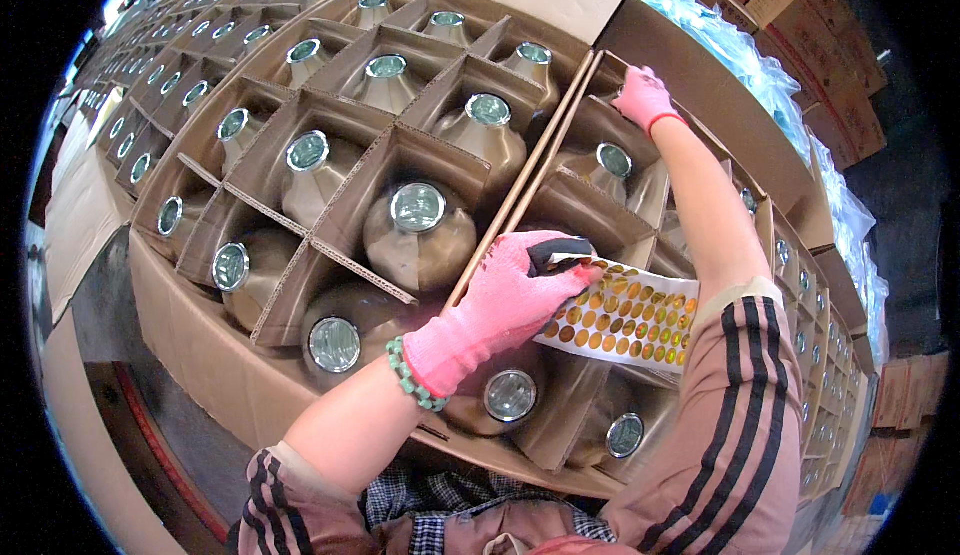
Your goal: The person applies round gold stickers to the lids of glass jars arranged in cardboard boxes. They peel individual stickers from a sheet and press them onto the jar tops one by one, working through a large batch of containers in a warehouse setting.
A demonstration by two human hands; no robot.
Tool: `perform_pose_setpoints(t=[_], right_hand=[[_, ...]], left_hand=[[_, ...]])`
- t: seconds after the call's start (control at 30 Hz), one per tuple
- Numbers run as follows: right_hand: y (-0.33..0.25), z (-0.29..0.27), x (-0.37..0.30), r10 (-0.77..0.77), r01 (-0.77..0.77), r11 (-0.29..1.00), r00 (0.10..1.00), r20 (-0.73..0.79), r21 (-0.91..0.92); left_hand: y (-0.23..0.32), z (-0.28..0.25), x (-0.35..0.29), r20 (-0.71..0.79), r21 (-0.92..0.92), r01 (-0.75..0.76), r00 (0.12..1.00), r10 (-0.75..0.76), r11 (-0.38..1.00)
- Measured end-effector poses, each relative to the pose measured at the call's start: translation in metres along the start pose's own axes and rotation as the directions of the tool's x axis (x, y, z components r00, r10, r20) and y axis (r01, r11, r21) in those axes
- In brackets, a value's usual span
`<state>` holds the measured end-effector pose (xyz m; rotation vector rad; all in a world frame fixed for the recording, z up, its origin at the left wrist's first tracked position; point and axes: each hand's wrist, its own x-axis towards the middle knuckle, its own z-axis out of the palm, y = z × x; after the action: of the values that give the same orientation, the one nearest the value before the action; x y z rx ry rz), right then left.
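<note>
left hand [525, 280] — grips glossy oval-dotted sheet [628, 317] | right hand [645, 100] — at corrugated carton [720, 95]

Far rt: tall stack of brown cardboard cartons [825, 80], some w/ red lines. Mid rt: dk floor [912, 240], then a 2nd carton pile [905, 395] nearer. Near left: grey floor [188, 407]. Bright white light [118, 0] at far left edge; rt side much dimmer.

We've got bright, fairly even light. Glare on the glass jars [420, 243], shimmer on the gold sticker sheet [620, 320], near-white highlights on the blue plastic [700, 30]. Shadow inside the carton [200, 340]. Heavy fisheye bend, black corners, soft blue-fringed left rim.
</note>
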<state>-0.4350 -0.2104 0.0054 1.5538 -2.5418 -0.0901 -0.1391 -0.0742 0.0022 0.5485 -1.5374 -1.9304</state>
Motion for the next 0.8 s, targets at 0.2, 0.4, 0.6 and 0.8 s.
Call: perform_pose_setpoints(t=[0.2, 0.4, 0.6, 0.8], right_hand=[[0.025, -0.002, -0.012, 0.277, -0.272, 0.936, 0.961, 0.01, 0.224], [0.063, -0.057, -0.081, 0.043, -0.028, 0.998, 0.957, -0.286, 0.054], [0.051, -0.133, -0.3, -0.175, 0.243, 0.953, 0.929, -0.326, 0.18], [0.036, -0.112, -0.453, -0.081, 0.126, 0.835, 0.991, -0.106, 0.535]], left_hand=[[-0.004, 0.001, 0.004, -0.001, 0.021, 0.058, 0.998, -0.058, 0.998], [-0.001, 0.005, 0.005, 0.012, 0.082, -0.071, 0.997, 0.071, 0.994], [-0.001, 0.001, -0.001, -0.06, 0.128, -0.024, 0.998, 0.032, 0.992], [-0.01, -0.002, 0.004, -0.04, 0.113, -0.15, 0.987, 0.155, 0.982]])
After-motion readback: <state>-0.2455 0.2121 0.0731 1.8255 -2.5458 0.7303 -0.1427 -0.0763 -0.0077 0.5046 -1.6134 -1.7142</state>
